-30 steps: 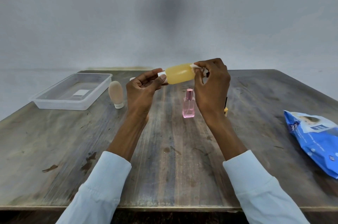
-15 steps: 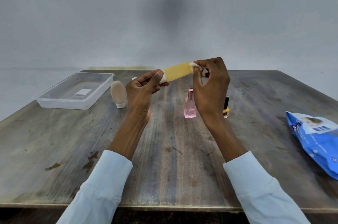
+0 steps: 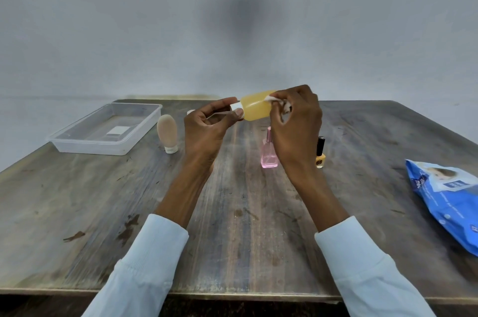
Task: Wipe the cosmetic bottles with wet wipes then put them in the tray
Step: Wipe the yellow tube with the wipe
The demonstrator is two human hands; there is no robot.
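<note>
Worn grey-brown wooden table [image 3: 232, 213], plain grey wall [image 3: 232, 19] behind. Left hand [image 3: 207, 130] pinches yellow translucent plastic bottle [image 3: 256, 108] by its white cap above the table; right hand [image 3: 294, 120] presses crumpled white wet wipe [image 3: 271, 99] on it. Clear plastic tray [image 3: 77, 140] far left.

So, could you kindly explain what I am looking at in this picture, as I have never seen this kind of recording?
There is no machine: a camera worn on a person's head looks down at their two hands over a wooden table. The left hand holds a yellow bottle by its white cap; the right hand presses a white wipe against it. On the table stand a beige tube, a pink bottle and a nail polish bottle. A clear tray lies left, a blue wipes pack right.
</note>
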